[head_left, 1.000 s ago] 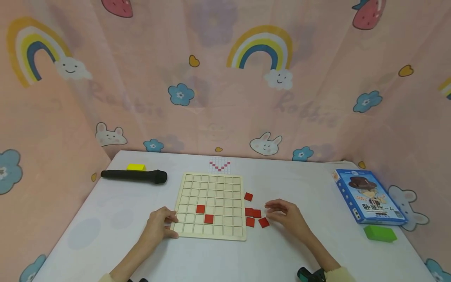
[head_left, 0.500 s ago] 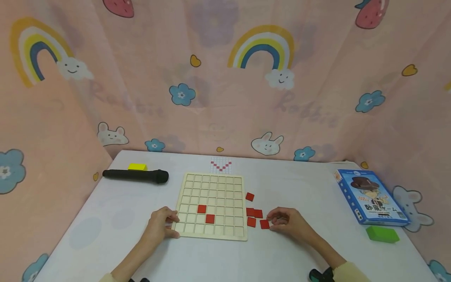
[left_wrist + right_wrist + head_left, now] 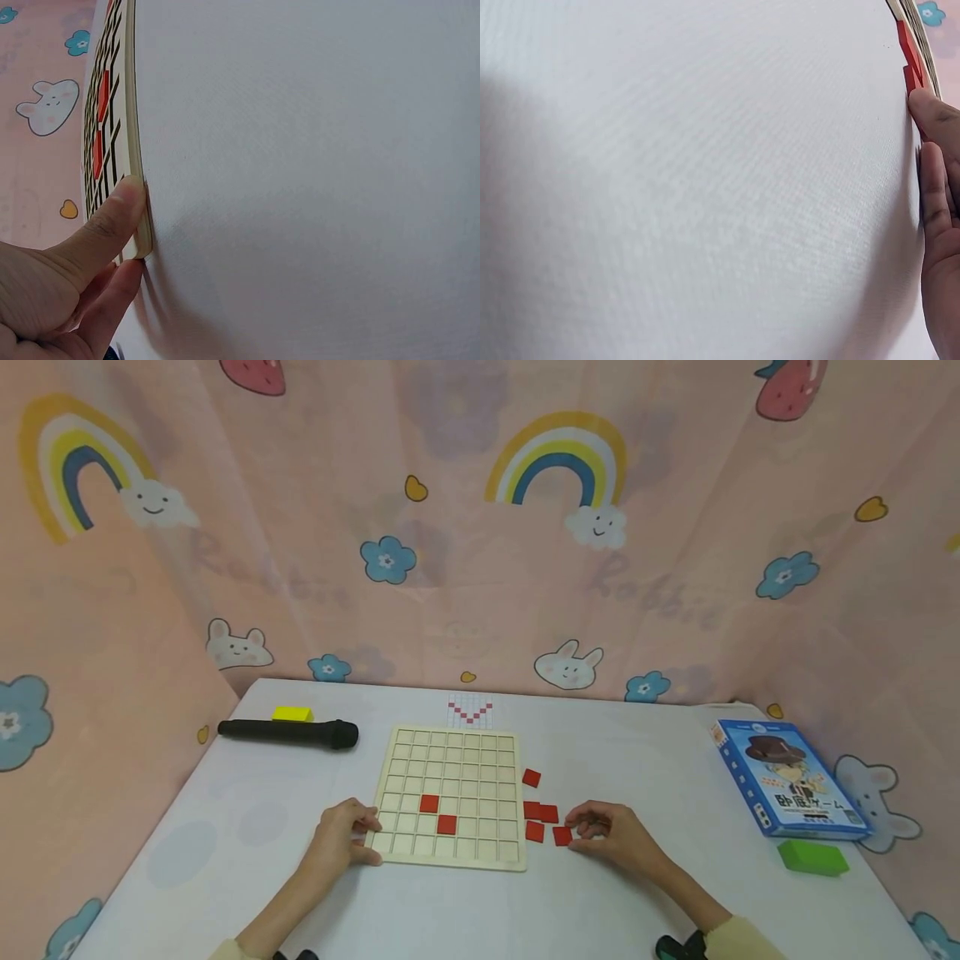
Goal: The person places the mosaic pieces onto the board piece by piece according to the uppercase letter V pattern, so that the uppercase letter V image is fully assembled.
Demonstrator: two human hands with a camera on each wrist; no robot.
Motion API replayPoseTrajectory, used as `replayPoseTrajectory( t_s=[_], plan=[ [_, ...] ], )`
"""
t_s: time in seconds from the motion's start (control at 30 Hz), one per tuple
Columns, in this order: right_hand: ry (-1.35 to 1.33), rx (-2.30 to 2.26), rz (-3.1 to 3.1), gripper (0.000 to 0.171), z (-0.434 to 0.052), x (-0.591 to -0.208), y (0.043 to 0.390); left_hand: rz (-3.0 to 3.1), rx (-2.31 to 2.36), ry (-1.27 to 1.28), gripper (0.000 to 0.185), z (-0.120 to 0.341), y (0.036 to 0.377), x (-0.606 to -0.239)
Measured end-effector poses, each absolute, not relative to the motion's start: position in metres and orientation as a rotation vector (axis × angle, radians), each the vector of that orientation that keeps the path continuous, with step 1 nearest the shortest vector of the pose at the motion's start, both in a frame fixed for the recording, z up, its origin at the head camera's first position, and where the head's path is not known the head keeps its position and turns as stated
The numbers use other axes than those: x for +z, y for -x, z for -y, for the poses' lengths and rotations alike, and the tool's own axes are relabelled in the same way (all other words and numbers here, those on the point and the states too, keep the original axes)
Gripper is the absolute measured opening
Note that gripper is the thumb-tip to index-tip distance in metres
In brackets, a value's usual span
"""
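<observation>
Pinching a red tile [image 3: 562,836] on the counter [image 3: 600,902], the right hand [image 3: 611,833] works beside four loose ones; the left hand [image 3: 341,843] grips the grid board [image 3: 450,752] corner. Only two tiles [image 3: 437,814] sit in cells, so most work looks undone.

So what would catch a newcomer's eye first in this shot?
The wooden grid board at the table's middle, with two red tiles set in it. The left hand grips its near left corner. The right hand touches a loose red tile right of the board.
</observation>
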State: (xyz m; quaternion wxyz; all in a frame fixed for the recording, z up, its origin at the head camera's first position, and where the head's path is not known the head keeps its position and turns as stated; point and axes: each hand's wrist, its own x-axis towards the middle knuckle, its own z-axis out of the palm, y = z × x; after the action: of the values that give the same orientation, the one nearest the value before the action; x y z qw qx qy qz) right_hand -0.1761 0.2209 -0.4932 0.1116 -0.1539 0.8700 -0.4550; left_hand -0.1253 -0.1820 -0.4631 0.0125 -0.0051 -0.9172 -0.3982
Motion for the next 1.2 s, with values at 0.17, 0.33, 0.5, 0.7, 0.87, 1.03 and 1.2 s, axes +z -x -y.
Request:
replayPoseTrajectory(
  t_s=[0.17, 0.33, 0.5, 0.7, 0.87, 1.03, 1.2],
  plan=[
    [0.48, -1.345, -2.559, 0.031, -0.222, -0.49, 0.174, 2.858, -1.247, 0.019, 0.039, 0.182, 0.125, -0.464],
    [0.463, -1.382, -2.567, 0.032, -0.222, -0.487, 0.169, 2.847, -1.25, 0.028, 0.039, 0.182, 0.125, -0.465],
    [0.328, -1.463, -2.577, 0.034, -0.216, -0.487, 0.162, 2.856, -1.245, 0.012, 0.04, 0.182, 0.125, -0.465],
    [0.039, -1.541, -2.597, 0.035, -0.205, -0.482, 0.155, 2.853, -1.258, 0.007, 0.04, 0.182, 0.126, -0.466],
    [-0.067, -1.572, -2.608, 0.032, -0.195, -0.475, 0.154, 2.845, -1.259, 0.007, 0.04, 0.183, 0.126, -0.466],
    [-0.093, -1.579, -2.651, 0.032, -0.186, -0.47, 0.155, 2.845, -1.261, 0.01, 0.04, 0.183, 0.125, -0.466],
    [-0.083, -1.622, -2.657, 0.032, -0.176, -0.468, 0.158, 2.846, -1.263, 0.008, 0.04, 0.182, 0.126, -0.466]
  ],
)
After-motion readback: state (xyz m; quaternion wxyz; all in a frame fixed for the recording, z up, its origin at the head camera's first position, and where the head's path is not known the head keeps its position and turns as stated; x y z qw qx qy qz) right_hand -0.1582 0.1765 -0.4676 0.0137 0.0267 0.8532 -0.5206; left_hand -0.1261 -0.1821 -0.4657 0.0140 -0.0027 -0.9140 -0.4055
